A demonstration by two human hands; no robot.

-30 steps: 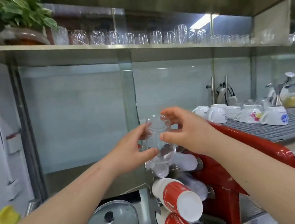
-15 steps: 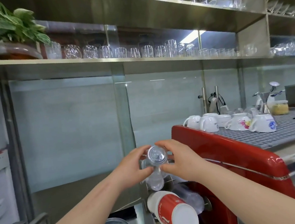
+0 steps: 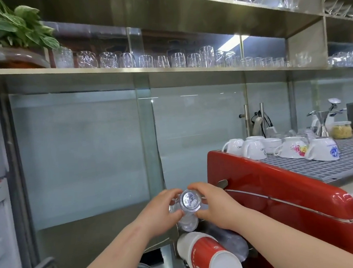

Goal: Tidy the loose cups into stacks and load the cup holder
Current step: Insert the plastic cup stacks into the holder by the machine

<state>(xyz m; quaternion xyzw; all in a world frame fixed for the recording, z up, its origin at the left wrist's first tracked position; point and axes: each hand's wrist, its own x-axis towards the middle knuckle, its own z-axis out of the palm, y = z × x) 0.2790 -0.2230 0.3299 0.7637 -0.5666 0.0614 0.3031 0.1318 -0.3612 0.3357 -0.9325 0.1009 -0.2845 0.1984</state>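
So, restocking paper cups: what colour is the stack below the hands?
Red and white paper cups, clearest in the head view.

Just one head cam, up close to the red espresso machine (image 3: 282,199), facing forward and slightly down at the backsplash left of it, shelves overhead.

Two hands (image 3: 162,211), five white mugs (image 3: 254,152), one red paper cup stack (image 3: 208,258), one potted plant (image 3: 14,38)

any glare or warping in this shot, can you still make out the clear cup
Head view: wide-angle bend curves the shelf edges; a ceiling light reflects as a bright streak behind the glasses; the clear cup's base catches glare, its walls barely readable between left hand and right hand.
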